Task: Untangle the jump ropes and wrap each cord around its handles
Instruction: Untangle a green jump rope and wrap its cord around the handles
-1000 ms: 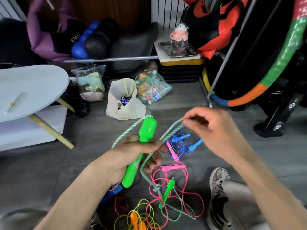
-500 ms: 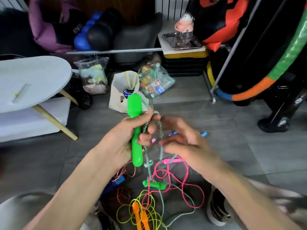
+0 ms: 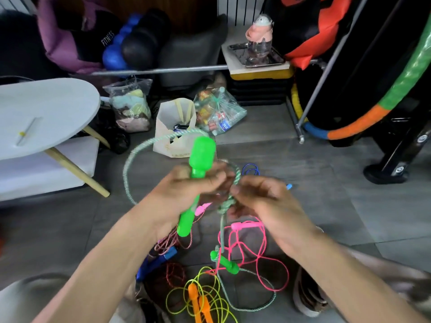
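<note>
The task is only beginning: at frame centre the left hand [image 3: 186, 185] grips a green handle [image 3: 194, 180], the right hand [image 3: 258, 199] pinches its knotted cord [image 3: 227, 203], while the other ropes [image 3: 245, 252] lie tangled on the floor below.

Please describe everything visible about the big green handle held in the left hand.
The big bright green plastic handle has a thick rounded head above and a slimmer shaft below. It stands nearly upright, tilted slightly right at the top. The left hand grips its middle. A pale green braided cord loops from near its head round to a knot beside the right hand.
</note>
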### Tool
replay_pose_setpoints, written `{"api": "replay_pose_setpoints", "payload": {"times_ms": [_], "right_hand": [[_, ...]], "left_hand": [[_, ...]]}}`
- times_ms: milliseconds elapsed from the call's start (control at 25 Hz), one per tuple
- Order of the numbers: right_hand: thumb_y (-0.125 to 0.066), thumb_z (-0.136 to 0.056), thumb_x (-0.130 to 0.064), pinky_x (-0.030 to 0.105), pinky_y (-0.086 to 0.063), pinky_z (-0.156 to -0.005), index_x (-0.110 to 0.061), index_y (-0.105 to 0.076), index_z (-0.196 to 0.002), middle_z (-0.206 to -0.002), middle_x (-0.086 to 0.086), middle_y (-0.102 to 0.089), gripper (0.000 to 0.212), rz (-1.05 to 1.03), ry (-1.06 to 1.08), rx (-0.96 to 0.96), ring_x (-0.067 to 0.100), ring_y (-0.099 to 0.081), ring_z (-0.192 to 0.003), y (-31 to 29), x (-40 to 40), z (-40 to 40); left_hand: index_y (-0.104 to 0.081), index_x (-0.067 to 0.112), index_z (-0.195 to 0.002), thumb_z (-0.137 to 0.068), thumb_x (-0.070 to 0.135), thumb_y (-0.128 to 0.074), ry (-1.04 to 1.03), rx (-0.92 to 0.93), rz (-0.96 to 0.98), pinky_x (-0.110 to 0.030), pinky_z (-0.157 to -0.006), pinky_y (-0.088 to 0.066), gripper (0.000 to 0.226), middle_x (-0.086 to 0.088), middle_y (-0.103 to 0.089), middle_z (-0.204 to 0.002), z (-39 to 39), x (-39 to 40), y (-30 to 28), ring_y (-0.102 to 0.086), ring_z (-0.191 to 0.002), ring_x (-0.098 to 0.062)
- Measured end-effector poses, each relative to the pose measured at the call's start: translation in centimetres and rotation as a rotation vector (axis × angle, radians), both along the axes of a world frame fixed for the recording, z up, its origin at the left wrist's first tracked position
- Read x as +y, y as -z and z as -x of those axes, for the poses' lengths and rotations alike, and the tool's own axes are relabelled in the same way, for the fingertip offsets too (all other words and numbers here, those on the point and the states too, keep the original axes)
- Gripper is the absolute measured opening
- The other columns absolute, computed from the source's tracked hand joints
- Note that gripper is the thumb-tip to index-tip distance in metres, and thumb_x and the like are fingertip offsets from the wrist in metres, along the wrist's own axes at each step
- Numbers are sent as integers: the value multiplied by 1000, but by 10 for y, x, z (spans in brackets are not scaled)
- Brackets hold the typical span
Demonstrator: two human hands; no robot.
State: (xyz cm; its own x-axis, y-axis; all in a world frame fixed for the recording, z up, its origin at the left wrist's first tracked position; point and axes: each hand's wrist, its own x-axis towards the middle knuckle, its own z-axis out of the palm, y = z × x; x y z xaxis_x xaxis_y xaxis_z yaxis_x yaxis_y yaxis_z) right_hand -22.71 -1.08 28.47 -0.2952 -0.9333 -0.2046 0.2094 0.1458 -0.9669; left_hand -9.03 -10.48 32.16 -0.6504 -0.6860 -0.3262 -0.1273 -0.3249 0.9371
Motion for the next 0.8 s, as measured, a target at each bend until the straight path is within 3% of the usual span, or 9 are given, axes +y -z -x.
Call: {"api": "replay_pose_setpoints", "payload": {"times_ms": [120, 280, 440, 520, 640, 720, 800], "right_hand": [[-64, -75, -14, 24, -54, -47, -4, -69, -86, -60, 7, -63, 16, 90, 191, -214, 15, -59, -47, -28, 3, 21], [-63, -77, -20, 25, -51, -42, -5, -68, -90, -55, 5, -56, 20, 105, 228, -118, 13, -54, -42, -36, 0, 20], [-67, -85, -10, 28, -55, -48, 13, -61, -98, -65, 13, -59, 26, 9, 242, -108, 20, -59, -49, -28, -5, 15], [-72, -78, -3, 29, -59, -60, 8, -66, -96, -74, 16, -65, 21, -6, 182, -161, 21, -64, -60, -29, -2, 17], [-72, -75, 4, 37, -57, -59, -2, -70, -77, -68, 15, -70, 6, -58, 149, 188, 17, -61, -59, -27, 2, 16], [-70, -69, -15, 42, -53, -56, -4, -68, -72, -62, 14, -66, 12, -141, 165, 510, 21, -54, -53, -24, 3, 13], [-74, -65, -30, 33, -47, -57, -11, -66, -74, -61, 5, -64, 22, -268, 183, 809, 18, -54, -58, -25, 4, 13]], "left_hand": [[-71, 11, -95, -81, -3, -68, 167, -40, 77, -21, -68, -54, 20, -2, -76, -93, 1, 16, 4, -69, -81, -10], [-71, 5, -83, -82, 4, -70, 107, 35, 149, -19, -49, -41, 1, -23, -65, -78, 8, 22, 14, -51, -65, -23], [-74, 14, -90, -86, 12, -69, -25, -3, 278, -23, -46, -35, 6, -4, -62, -65, 13, 25, 21, -43, -54, -16], [-71, 7, -86, -87, 12, -70, -121, -45, 309, -23, -48, -35, 6, 2, -60, -58, 13, 23, 23, -45, -52, -16], [-57, 3, -67, -86, 16, -72, -159, -123, 457, -21, -45, -29, 28, 9, -43, -50, 10, 24, 22, -36, -47, -10], [-43, 12, -58, -86, 17, -72, -59, -181, 641, -23, -45, -24, 40, 11, -33, -51, 11, 31, 21, -28, -49, -6], [-40, 15, -58, -87, 18, -72, -8, -184, 686, -23, -45, -23, 43, 11, -33, -52, 11, 33, 22, -27, -49, -6]]}}
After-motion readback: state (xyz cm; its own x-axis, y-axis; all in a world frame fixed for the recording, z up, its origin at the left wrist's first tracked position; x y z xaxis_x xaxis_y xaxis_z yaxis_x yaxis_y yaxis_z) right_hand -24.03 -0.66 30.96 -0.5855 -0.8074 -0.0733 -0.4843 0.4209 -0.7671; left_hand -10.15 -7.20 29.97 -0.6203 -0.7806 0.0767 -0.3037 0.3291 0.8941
